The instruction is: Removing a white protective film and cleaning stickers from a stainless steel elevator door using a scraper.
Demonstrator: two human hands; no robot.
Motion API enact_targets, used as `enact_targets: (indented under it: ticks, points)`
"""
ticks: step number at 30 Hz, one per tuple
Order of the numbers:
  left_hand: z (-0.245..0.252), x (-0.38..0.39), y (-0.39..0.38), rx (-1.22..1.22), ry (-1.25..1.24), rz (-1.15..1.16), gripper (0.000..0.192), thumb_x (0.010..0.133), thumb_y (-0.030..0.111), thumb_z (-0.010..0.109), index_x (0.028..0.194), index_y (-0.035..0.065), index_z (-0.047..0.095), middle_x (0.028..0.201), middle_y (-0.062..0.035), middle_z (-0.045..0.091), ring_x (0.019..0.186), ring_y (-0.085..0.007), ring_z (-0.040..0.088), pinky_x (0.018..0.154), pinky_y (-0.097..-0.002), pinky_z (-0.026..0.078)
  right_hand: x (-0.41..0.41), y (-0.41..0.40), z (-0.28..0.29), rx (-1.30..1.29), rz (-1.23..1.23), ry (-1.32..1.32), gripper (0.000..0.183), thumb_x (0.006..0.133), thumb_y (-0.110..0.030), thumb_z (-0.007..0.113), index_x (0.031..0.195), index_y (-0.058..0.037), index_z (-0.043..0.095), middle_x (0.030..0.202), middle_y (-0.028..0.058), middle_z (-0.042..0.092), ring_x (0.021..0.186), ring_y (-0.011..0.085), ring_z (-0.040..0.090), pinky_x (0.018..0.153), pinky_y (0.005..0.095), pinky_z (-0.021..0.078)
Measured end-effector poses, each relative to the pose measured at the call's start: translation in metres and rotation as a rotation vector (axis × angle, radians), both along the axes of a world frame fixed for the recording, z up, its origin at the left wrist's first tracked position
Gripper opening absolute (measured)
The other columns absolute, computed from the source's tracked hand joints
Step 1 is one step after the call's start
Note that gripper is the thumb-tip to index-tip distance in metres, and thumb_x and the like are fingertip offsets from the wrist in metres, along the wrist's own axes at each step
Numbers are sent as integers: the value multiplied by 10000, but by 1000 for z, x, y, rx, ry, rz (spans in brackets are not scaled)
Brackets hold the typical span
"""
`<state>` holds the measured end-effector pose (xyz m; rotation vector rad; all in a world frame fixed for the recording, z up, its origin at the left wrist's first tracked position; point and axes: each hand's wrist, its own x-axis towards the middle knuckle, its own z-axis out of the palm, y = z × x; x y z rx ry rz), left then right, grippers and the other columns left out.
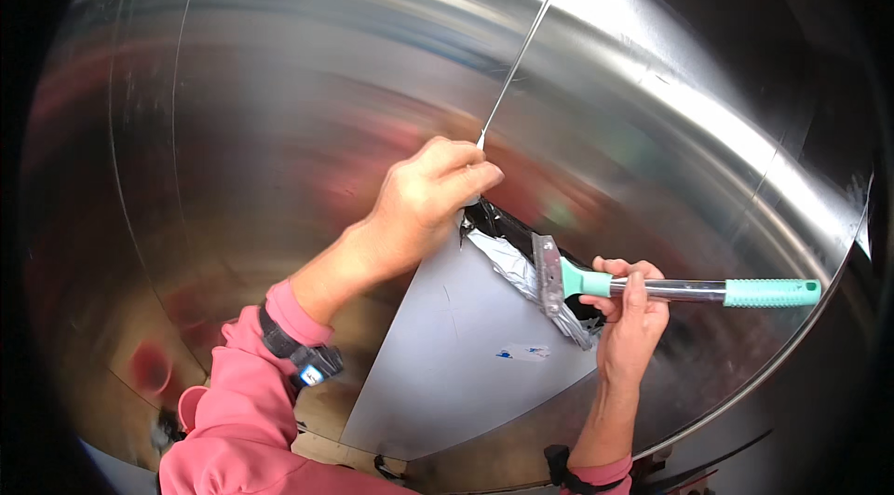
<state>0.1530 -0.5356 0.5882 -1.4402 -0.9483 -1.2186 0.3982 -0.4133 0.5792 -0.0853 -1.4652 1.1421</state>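
My left hand (433, 191) pinches the upper corner of a sheet of protective film (447, 348), close to a thin seam (534, 27) in a polished metal panel (293, 111). A small white tip of film sticks up above the fingers. The sheet's upper edge is a crumpled silver and black fold (513, 261), slanting down from the left hand towards the right. My right hand (632, 313) grips the clear shaft of a scraper (559, 278) with mint-green plastic parts. Its metal blade head points left and lies over the crumpled fold; whether it touches is unclear.
The curved metal reflects blurred red and pink shapes. Fine lines (174, 76) run down its left side. A curved rim (761, 369) bounds it at lower right, with a dark area beyond. A device with a lit screen (311, 375) is strapped to my left wrist.
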Motion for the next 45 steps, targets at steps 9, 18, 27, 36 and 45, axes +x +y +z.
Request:
enact_targets:
  ticks: [9, 18, 27, 36, 45]
  points:
    - [18, -40, 3, -297, 434, 219, 225, 700, 113, 688, 923, 80, 678, 1022, -20, 609, 770, -204, 543, 672, -355, 500, -10, 5, 19, 176, 233, 149, 110, 1007, -88, 506, 1067, 4, 495, 956, 160, 625, 949, 266, 667, 631, 354, 639]
    - [9, -37, 3, -177, 585, 373, 254, 674, 124, 642, 924, 79, 644, 1076, -16, 611, 764, -152, 512, 571, -286, 390, -51, 16, 39, 350, 237, 189, 200, 935, -8, 620, 1113, -46, 536, 998, 102, 611, 995, 211, 642, 695, 348, 645]
    - [-1, -33, 5, -215, 633, 403, 290, 666, 149, 626, 938, 52, 612, 1021, -50, 594, 735, -168, 479, 608, -301, 403, -73, 37, 48, 247, 416, 161, 123, 911, 26, 607, 931, -27, 497, 919, 137, 633, 978, 278, 680, 634, 383, 660]
    - [2, -22, 6, -218, 654, 374, 301, 655, 140, 630, 930, 18, 622, 1015, -81, 589, 740, -174, 488, 648, -310, 443, -83, 30, 37, 187, 358, 225, 128, 915, 22, 608, 938, -21, 489, 912, 156, 646, 938, 288, 695, 605, 384, 652]
    - [-6, -27, 9, -168, 641, 372, 303, 618, 141, 639, 892, 13, 620, 971, -77, 575, 722, -174, 469, 637, -311, 443, -87, 34, 43, 185, 294, 303, 138, 909, 29, 575, 968, -29, 464, 902, 154, 622, 929, 298, 681, 577, 382, 646]
